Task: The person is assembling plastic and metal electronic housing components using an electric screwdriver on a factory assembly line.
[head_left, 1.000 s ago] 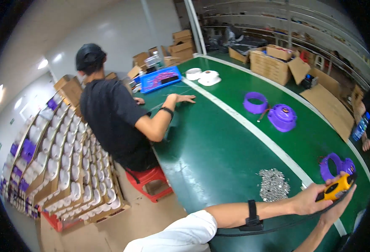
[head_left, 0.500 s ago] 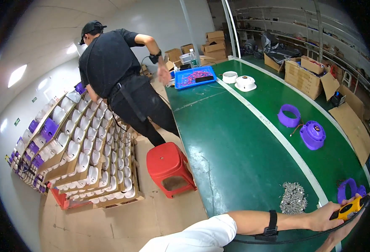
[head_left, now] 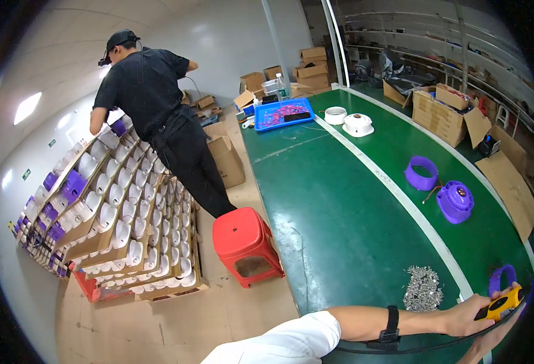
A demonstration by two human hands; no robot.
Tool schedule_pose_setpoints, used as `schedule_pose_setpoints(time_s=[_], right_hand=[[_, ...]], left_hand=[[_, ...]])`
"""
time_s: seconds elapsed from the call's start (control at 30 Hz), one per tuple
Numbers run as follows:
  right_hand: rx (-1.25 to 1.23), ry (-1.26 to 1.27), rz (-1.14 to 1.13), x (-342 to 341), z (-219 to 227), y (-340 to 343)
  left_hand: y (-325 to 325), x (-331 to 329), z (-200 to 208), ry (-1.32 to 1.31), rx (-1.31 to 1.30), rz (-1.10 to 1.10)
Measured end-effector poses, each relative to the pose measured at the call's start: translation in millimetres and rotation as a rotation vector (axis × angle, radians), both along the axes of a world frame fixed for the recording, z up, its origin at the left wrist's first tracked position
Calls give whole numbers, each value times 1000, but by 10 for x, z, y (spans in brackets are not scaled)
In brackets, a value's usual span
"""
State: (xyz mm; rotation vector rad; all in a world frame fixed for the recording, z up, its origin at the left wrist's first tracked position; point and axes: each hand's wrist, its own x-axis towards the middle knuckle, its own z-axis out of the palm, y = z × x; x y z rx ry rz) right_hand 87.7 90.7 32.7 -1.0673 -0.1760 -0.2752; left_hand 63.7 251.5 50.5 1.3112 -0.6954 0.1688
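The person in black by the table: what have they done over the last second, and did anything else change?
The person in black got up from the red stool, left the green table and now reaches into the stacked cartons. The left hand holds the yellow tool as before; screws and purple parts stayed put.

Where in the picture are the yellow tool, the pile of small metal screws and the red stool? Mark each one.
yellow tool (head_left: 501, 304), head view, on its yellow body.
pile of small metal screws (head_left: 423, 289), head view, middle of the heap.
red stool (head_left: 241, 231), head view, on its seat top.
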Motion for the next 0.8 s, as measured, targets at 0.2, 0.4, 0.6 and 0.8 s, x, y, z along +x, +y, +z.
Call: schedule_pose_setpoints(time_s=[0.2,0.4,0.6,0.8], right_hand=[[-11,-43,105,114,-138,-140],[83,-38,119,508,-572,-550],[109,48,-89,-175,256,323],[64,-70,-18,-345,517,583]], left_hand=[[-20,17,-66,8,5,48],[7,-2,-31,2,-10,48],[28,-3,-30,41,-7,-44],[104,14,43,79,78,-164]])
